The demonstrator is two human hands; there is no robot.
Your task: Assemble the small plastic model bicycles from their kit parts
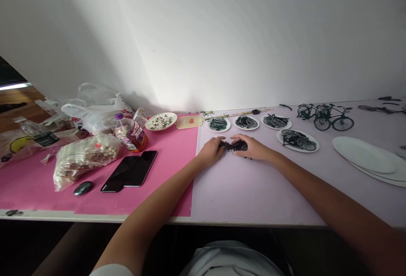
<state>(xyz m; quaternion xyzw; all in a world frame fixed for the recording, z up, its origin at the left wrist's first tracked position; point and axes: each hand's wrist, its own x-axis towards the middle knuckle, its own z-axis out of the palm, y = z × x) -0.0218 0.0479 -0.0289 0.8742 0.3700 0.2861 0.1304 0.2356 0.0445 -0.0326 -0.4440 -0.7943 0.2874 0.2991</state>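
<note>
On the pale lilac part of the table, a loose heap of small black plastic parts (229,146) lies between my two hands. My left hand (210,150) curls its fingers and thumb against the left side of the heap. From the other side my right hand (250,147) wraps its thumb and fingers in a curve round the black parts. Single pieces are too small to make out. Just behind the hands stand white plates with green parts (218,124), black parts with grey wheels (246,122) and black frame pieces (275,120). Another plate of black parts (298,140) lies beyond my right wrist.
Model bicycles (333,117) stand at the back right, near stacked white plates (364,154). Leftward are a plate of pale pieces (161,121), a small tray (189,122), a drink bottle (130,133), a filled plastic bag (85,155), phones (131,170) and a mouse (83,188).
</note>
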